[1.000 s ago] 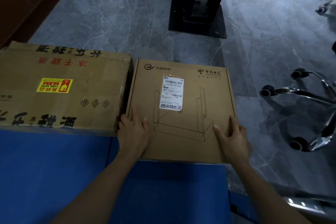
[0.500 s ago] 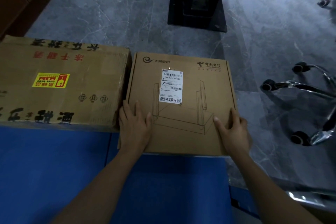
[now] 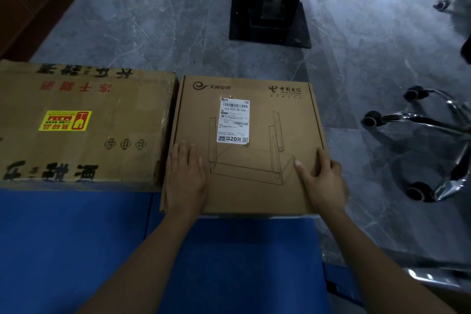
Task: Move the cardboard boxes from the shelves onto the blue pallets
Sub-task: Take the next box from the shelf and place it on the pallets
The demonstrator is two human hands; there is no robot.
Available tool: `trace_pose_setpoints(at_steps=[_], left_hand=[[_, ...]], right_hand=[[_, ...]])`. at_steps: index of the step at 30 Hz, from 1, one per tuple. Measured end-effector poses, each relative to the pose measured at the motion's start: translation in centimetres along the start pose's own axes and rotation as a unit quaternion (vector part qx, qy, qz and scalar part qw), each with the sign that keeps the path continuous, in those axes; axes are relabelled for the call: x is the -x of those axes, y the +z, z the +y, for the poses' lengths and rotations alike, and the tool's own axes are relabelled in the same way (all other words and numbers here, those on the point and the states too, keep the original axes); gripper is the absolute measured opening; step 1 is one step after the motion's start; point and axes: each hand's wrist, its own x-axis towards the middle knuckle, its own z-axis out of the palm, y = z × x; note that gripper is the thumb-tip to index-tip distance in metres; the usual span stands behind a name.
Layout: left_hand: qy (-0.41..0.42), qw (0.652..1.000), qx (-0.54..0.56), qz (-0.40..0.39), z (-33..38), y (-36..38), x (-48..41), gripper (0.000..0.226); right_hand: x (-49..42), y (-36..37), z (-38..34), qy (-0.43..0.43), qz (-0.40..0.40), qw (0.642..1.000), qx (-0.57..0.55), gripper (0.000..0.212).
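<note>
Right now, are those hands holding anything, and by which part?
The small box: the right hand grips its right edge near the front corner; the left hand lies flat on its top, left side.

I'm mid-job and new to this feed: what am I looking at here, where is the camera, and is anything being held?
There is no machine here: a person works with two bare hands, and the one camera sits on their head, looking forward and down. The blue surface is a pallet. Two cardboard boxes lie on it side by side: a larger worn box with a yellow sticker on the left, a smaller box with a white label on the right. The left hand lies flat on the smaller box's top near its left edge. The right hand rests at its right edge, thumb on top; whether its outer fingers wrap the side cannot be seen. Beyond are a black stand and a chrome chair base.
</note>
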Motion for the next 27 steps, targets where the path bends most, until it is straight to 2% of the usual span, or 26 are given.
trace_pose_setpoints(at_steps=[5,9,12,18,27], left_hand=[[-0.001,1.0,-0.009,-0.021,-0.1,-0.4,-0.6,0.051],[0.023,0.995,-0.066,-0.071,0.0,-1.9,-0.8,0.051],[0.028,0.99,-0.082,-0.11,-0.1,-4.5,-1.2,0.055],[0.05,0.979,-0.102,-0.17,0.2,-13.0,-0.8,0.058],[0.05,0.977,-0.084,-0.192,3.1,-30.7,0.5,0.059]], right_hand=[[-0.1,-0.2,-0.7,-0.002,-0.039,0.999,0.025,0.08],[0.5,-1.4,-2.3,-0.025,-0.073,0.986,0.148,0.076],[1.6,-3.0,-4.5,-0.064,-0.079,0.977,0.188,0.072],[5.3,-8.3,-9.8,-0.091,-0.086,0.97,0.208,0.072],[13.7,-21.5,-18.8,-0.098,-0.126,0.968,0.191,0.069]])
